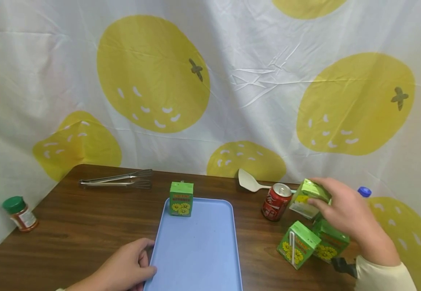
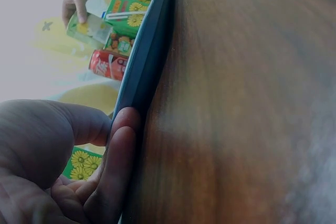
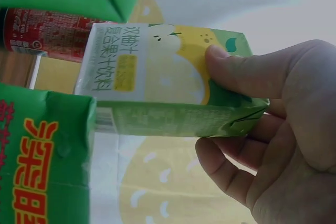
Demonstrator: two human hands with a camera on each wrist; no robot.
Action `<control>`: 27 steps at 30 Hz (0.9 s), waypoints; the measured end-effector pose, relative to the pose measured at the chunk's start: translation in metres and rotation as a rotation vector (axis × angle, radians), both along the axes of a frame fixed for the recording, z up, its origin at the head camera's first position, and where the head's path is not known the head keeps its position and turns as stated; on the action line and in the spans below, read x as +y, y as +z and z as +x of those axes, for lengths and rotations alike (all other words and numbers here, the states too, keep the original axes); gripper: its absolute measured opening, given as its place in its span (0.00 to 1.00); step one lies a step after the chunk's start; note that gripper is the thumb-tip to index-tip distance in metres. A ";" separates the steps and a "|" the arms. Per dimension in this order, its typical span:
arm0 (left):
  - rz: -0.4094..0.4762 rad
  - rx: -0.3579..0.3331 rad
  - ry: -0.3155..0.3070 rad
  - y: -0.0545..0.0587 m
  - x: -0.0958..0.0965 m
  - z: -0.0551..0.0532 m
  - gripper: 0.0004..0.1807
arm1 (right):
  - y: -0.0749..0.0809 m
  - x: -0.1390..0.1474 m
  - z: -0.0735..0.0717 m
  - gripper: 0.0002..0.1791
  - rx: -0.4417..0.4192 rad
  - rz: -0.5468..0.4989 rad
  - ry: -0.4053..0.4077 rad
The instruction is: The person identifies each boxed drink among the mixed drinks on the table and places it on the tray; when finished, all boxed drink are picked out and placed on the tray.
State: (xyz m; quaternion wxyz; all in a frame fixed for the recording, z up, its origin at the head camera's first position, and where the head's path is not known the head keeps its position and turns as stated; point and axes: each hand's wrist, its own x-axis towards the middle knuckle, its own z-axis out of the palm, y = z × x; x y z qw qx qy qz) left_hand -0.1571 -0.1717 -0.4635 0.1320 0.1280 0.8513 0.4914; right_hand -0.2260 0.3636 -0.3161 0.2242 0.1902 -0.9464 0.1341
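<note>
A pale green and white juice carton (image 1: 308,199) with a yellow fruit print is gripped by my right hand (image 1: 348,210), thumb on one face and fingers on the other. It is tilted above the table, beside a red soda can (image 1: 276,202) and behind two green drink cartons (image 1: 298,245) with yellow flowers. In the right wrist view the juice carton (image 3: 157,77) shows clearly. My left hand (image 1: 127,262) pinches the left rim of a light blue tray (image 1: 199,246); the left wrist view shows thumb and fingers around the tray edge (image 2: 144,61). Another green flower carton (image 1: 181,200) stands at the tray's far left corner.
Metal tongs (image 1: 119,180) lie at the back left of the wooden table (image 1: 79,226). A green-capped spice jar (image 1: 20,214) stands at the left edge. Behind the can lies a cream spatula (image 1: 249,182). A blue bottle cap (image 1: 364,191) shows behind my right wrist. A fruit-printed curtain hangs behind.
</note>
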 end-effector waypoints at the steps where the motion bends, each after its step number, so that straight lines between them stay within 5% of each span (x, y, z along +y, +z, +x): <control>1: -0.001 -0.001 0.000 0.000 0.000 0.000 0.40 | 0.000 0.000 0.001 0.31 0.008 -0.012 -0.001; 9: 0.004 0.002 0.001 0.000 0.000 0.000 0.40 | 0.002 -0.001 0.004 0.32 0.056 -0.127 0.006; 27: 0.005 0.012 0.003 0.001 0.000 0.001 0.39 | -0.004 -0.034 0.011 0.31 0.002 -0.401 0.089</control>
